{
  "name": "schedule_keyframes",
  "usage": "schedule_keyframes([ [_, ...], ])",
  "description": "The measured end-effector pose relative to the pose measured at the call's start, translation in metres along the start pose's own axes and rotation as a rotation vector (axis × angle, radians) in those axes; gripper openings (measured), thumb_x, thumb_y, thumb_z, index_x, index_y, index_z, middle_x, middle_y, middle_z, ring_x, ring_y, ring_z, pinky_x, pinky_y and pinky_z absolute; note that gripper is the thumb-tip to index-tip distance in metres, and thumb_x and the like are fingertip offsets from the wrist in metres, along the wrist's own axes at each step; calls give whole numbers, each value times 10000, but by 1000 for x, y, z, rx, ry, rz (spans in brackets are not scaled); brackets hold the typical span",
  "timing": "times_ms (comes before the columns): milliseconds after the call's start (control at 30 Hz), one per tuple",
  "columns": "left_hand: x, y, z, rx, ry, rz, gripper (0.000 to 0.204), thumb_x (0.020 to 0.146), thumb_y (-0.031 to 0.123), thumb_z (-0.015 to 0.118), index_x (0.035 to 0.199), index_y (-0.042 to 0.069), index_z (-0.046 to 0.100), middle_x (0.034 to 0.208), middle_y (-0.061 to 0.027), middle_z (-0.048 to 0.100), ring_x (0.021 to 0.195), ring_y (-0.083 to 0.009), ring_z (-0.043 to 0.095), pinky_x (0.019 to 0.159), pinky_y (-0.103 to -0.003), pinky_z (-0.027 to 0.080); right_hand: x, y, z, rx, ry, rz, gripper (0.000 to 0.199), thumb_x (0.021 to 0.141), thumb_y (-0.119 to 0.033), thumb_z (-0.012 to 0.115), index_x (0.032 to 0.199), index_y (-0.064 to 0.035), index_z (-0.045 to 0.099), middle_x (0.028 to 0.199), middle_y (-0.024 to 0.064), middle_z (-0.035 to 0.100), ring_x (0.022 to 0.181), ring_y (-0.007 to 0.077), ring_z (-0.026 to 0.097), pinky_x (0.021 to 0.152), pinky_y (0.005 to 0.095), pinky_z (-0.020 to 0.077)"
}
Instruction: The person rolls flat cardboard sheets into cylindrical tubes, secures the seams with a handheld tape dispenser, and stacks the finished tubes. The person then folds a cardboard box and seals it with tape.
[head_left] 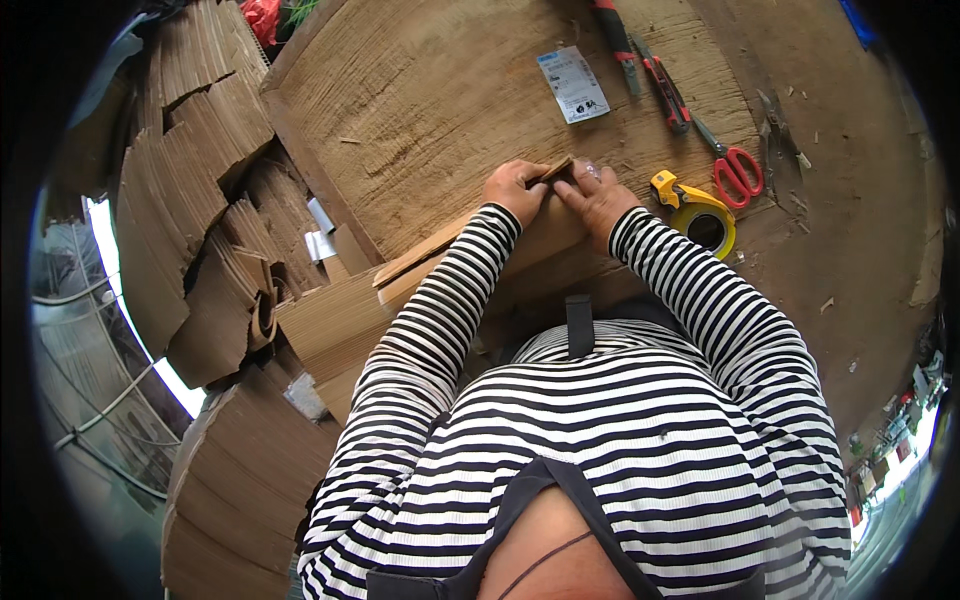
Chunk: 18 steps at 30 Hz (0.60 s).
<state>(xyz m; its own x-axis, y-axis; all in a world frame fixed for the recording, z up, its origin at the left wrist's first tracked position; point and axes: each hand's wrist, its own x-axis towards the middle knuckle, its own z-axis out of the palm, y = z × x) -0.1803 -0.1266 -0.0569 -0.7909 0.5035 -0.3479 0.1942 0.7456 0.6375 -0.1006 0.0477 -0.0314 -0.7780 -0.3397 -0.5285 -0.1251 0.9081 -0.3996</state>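
A long folded piece of brown cardboard (540, 238) lies across the near edge of the wooden board, below my forearms. At its right end, my left hand (513, 192) is closed with thumb and fingers on a raised cardboard flap. On the other side of that flap, my right hand (602, 207) is closed over the same end, its thumb against the cardboard. Something clear and shiny shows by the right fingertips, too small to make out. Just right of that hand rests a yellow tape dispenser (700, 215) with a roll in it.
Red-handled scissors (738, 178), a red and black utility knife (664, 90) and another red and black tool (614, 40) lie beyond the tape. A printed white card (573, 85) lies on the wooden board (430, 110). Stacked torn cardboard (185, 190) fills the left side.
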Motion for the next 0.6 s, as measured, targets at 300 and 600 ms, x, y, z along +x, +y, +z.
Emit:
schedule_keyframes([
  [300,-24,-1,16,-43,152,-2,223,743,59,708,964,85,718,950,-64,683,940,-216,633,850,-314,501,-20,19,32,407,454,-51,1158,510,-236,886,1445,-134,211,1438,148,287,1194,389,419,1021,410,411],
  [600,-62,42,18,181,130,102,768,599,310,825,1227,0,512,1211,-156,495,1165,-327,433,1021,-409,365,-10,17,44,292,340,22,1176,535,-202,882,1454,-70,160,1416,177,302,1249,383,367,1064,451,327],
])
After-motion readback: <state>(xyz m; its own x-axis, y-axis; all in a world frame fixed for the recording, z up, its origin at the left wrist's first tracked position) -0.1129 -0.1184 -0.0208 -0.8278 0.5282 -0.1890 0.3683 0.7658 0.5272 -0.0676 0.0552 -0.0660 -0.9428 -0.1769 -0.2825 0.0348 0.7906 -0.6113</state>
